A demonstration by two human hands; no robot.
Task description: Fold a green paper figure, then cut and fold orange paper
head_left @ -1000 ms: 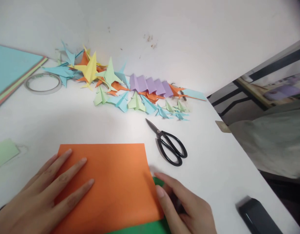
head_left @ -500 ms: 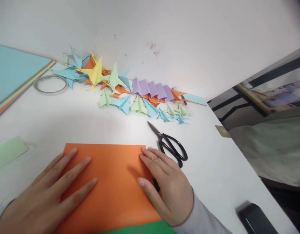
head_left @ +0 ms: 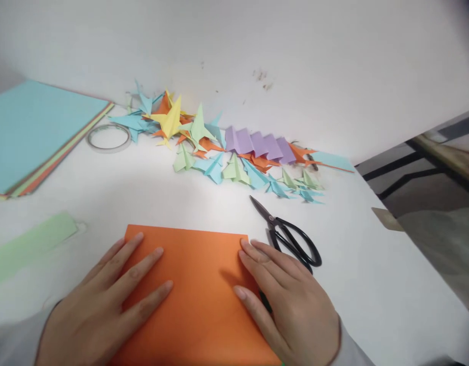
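A sheet of orange paper (head_left: 196, 290) lies flat on the white table in front of me. My left hand (head_left: 108, 300) rests on its left side, fingers spread and stretched out. On the right edge lies my right hand (head_left: 291, 305), fingers extended, fingertips touching the paper near its far right corner and the thumb apart from them. Just beyond the right hand are scissors (head_left: 288, 234) with black handles, blades pointing away and together. A sliver of green shows at the orange sheet's near right edge. The near part of the sheet runs out of view.
Along the wall lie several folded paper shapes (head_left: 198, 127) and a purple pleated paper strip (head_left: 259, 144). At left are a roll of tape (head_left: 108, 147), a stack of coloured paper (head_left: 47, 132) and a pale green strip (head_left: 39, 246). The table's edge runs down the right.
The view has shifted, so everything appears farther right. Both hands keep their places on the orange paper. Less green shows at the bottom, and the black object at lower right has left view.
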